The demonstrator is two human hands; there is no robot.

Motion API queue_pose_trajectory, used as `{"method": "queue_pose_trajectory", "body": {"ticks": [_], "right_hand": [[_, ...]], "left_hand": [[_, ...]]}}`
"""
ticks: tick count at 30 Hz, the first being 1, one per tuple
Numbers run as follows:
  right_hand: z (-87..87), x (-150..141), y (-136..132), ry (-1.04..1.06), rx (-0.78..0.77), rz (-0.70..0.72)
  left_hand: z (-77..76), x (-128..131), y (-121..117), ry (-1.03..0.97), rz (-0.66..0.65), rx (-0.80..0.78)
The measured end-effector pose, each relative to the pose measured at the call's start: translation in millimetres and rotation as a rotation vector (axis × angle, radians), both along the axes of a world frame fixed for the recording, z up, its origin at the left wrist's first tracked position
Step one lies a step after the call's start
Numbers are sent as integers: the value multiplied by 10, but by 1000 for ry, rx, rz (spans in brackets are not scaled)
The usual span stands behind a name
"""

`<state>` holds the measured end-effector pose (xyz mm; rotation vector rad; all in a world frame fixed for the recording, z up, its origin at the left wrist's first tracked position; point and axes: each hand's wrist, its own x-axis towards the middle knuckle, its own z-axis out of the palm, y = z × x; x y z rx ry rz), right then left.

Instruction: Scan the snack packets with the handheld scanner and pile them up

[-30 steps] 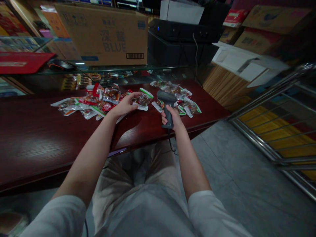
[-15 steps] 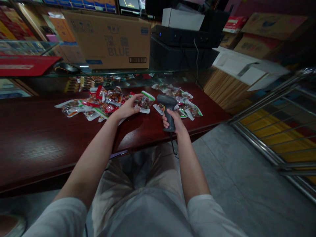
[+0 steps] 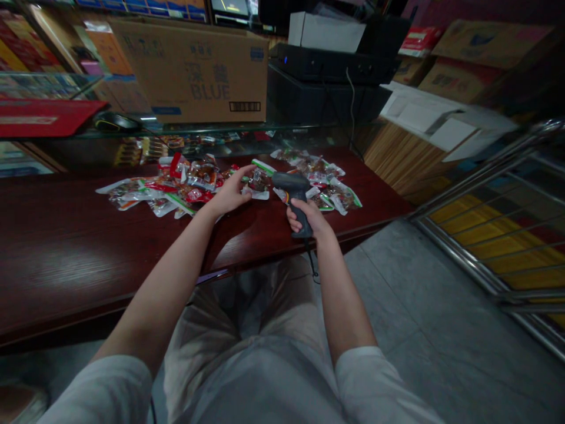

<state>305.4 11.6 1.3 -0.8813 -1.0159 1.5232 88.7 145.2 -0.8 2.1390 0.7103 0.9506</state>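
Right hand [image 3: 306, 217] closed around the grip of a dark grey corded plastic barcode scanner [image 3: 291, 184], held over the dark red wooden desk [image 3: 66, 259]; the scanner appears light and stiff, and its grip is the proper hold. Left hand [image 3: 232, 197] open, fingertips reaching the loose, soft, likely slippery transparent food sachets [image 3: 194, 184] at centre. Brown cardboard carton [image 3: 194, 70], upper centre: contents hidden.

Def a shop from what I see: barcode scanner [image 3: 296, 188] in right hand [image 3: 306, 215], snack pkts [image 3: 189, 182] by left hand [image 3: 229, 197] on wooden counter [image 3: 66, 259], glass display case [image 3: 198, 132] just beyond hands, cardboard cartons [image 3: 194, 70] further back.
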Motion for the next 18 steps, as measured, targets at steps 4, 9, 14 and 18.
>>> {"method": "queue_pose_trajectory", "body": {"ticks": [4, 9, 14, 18], "right_hand": [[5, -6, -6, 5, 10, 13], [-5, -25, -26, 44, 17, -48], [0, -33, -40, 78, 2, -90], [-11, -27, -38, 85, 7, -95]], "left_hand": [[25, 18, -23, -14, 5, -31], [63, 14, 8, 50, 94, 63], [156, -147, 25, 121, 497, 205], [204, -323, -72, 137, 865, 298]]}}
